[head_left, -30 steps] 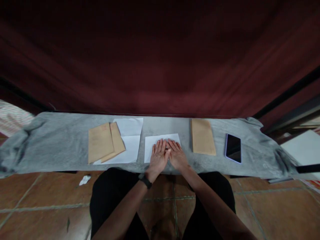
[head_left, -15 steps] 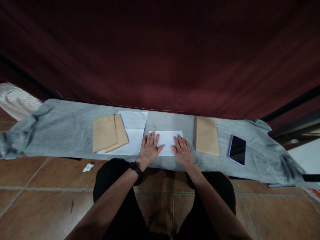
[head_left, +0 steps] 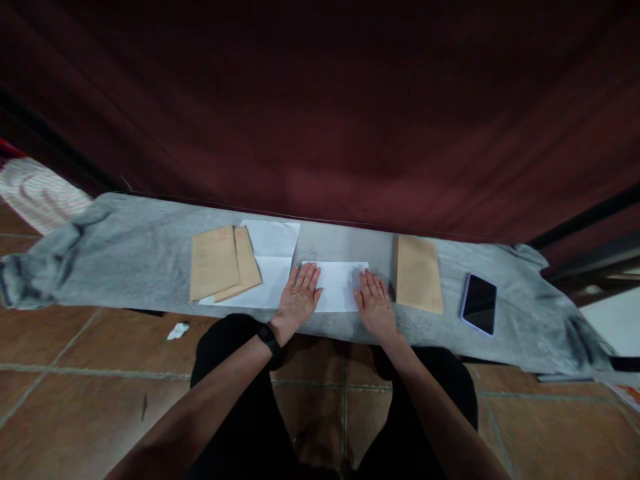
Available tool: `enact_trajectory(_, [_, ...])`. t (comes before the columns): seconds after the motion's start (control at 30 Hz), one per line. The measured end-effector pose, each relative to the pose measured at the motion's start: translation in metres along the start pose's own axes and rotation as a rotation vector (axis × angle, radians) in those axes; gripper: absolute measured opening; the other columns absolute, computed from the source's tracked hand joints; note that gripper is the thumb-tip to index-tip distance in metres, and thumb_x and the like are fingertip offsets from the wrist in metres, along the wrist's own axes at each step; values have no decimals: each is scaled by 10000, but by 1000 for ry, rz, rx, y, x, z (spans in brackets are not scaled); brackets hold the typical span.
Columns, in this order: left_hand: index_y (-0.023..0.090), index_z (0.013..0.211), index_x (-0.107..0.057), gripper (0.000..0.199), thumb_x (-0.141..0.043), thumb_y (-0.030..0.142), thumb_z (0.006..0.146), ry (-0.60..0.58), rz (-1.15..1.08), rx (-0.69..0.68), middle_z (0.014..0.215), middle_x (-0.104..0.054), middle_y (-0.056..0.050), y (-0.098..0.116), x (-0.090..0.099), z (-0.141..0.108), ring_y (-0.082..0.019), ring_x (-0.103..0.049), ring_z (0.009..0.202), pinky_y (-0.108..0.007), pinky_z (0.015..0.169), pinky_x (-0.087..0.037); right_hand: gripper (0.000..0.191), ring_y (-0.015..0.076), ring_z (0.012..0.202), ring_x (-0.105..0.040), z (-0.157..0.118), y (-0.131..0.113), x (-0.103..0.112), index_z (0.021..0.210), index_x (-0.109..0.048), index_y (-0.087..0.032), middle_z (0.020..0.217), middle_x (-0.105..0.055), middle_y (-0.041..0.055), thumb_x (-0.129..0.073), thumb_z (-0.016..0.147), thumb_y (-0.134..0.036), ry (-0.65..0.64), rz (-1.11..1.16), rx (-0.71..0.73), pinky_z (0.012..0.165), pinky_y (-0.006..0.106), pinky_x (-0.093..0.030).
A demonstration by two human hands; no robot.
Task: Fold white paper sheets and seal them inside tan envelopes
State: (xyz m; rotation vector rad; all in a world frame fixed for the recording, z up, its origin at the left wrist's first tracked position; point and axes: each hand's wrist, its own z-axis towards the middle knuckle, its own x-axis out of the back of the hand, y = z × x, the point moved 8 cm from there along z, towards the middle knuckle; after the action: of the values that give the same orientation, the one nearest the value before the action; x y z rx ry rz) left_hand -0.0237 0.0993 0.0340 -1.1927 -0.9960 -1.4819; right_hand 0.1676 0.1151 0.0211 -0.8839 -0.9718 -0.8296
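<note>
To the right, I see a lilac-edged phone [head_left: 479, 304] on the grey cloth-covered surface [head_left: 140, 257]. Dark red fabric [head_left: 320, 133] hangs behind. At left, a crumpled white scrap [head_left: 178, 331] lies on brown floor tiles [head_left: 100, 413].

Left hand [head_left: 300, 297] and right hand [head_left: 376, 307] flat, face-down and apart (fingers [head_left: 306, 276] outstretched), forearms [head_left: 210, 403] aslant.

My clock centres on the white paper [head_left: 338, 288] in the middle: one visible. Hands, two: left hand [head_left: 298, 298] between 8 and 9, right hand [head_left: 376, 308] at 4. Brown envelopes at 9, two: upper envelope [head_left: 215, 264], lower envelope [head_left: 249, 265]. White sheet [head_left: 276, 268] under them, one visible. Brown pile [head_left: 419, 275] at 3, one; piece count unclear. Phone [head_left: 479, 304], one, farther at 3. Wristband [head_left: 269, 339], one, at 8.
</note>
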Motion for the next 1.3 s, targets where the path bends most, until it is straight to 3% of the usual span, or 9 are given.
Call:
enact_trajectory(0.2, [102, 1547, -360, 551, -280, 296, 1037, -32, -67, -120, 1634, -314, -112, 21, -6, 14, -222, -231, 1539, -473, 1278, -131, 547, 234, 1508, -312, 27, -27, -7, 1550, -383, -135, 1614, -361, 100, -246, 1078, -376, -118, 72, 94, 1233, 463, -262])
enact_trajectory(0.37, [124, 1549, -360, 547, -252, 289, 1039, -74, -106, -94, 1626, -341, -104, 12, -23, 22, -207, -260, 1529, -452, 1264, -193, 512, 241, 1497, -335, 37, -40, -31, 1524, -439, -160, 1615, -362, 86, -308, 1075, -369, -170, 33, 103, 1242, 448, -239])
enact_trajectory(0.5, [71, 1534, -371, 568, -287, 312, 1028, -25, -120, -1, 1617, -340, -165, -10, -27, 20, -247, -262, 1527, -454, 1243, -259, 519, 262, 1503, -322, 37, -32, -37, 1545, -406, -188, 1619, -344, 93, -362, 1066, -382, -117, -14, 58, 1232, 477, -243])
enact_trajectory(0.67, [28, 1525, -357, 609, -334, 351, 1010, 53, -141, 119, 1587, -370, -227, -28, -25, 4, -305, -319, 1502, -516, 1201, -332, 543, 293, 1491, -343, 37, -13, -28, 1550, -388, -141, 1602, -362, 144, -369, 1064, -383, -38, -43, -3, 1206, 509, -272])
enact_trajectory(0.8, [-27, 1472, -412, 591, -345, 326, 1002, 70, -131, 169, 1570, -380, -267, -22, -21, -16, -338, -339, 1489, -514, 1188, -347, 558, 308, 1476, -368, 35, -5, -25, 1542, -399, -116, 1594, -372, 160, -365, 1064, -404, -27, -61, -31, 1201, 504, -283])
enact_trajectory(1.0, [26, 1466, -434, 572, -391, 342, 991, 121, -167, 240, 1577, -374, -263, -6, -14, -37, -359, -382, 1463, -546, 1164, -368, 563, 308, 1476, -366, 35, -4, -24, 1536, -406, -107, 1597, -369, 157, -374, 1061, -407, -33, -66, -41, 1204, 491, -279])
enact_trajectory(1.13, [30, 1430, -471, 586, -483, 352, 940, 156, -283, 389, 1430, -553, -270, -27, -12, -32, -348, -544, 1329, -486, 1092, -458, 556, 308, 1474, -369, 35, -5, -24, 1530, -415, -101, 1592, -377, 165, -378, 1058, -392, -27, -57, -37, 1204, 502, -278])
enact_trajectory(1.2, [68, 1405, -502, 585, -543, 373, 908, 138, -381, 485, 1250, -679, -222, -41, -13, -27, -316, -656, 1157, -440, 996, -524, 553, 307, 1477, -364, 35, -5, -23, 1529, -417, -102, 1592, -377, 163, -374, 1058, -388, -19, -52, -43, 1203, 505, -280])
enact_trajectory(1.3, [95, 1348, -542, 574, -620, 385, 859, 79, -544, 609, 999, -736, -137, -56, -17, -22, -256, -713, 906, -379, 838, -564, 553, 304, 1481, -359, 34, -5, -23, 1531, -414, -107, 1593, -376, 158, -368, 1059, -391, -10, -42, -56, 1205, 508, -280])
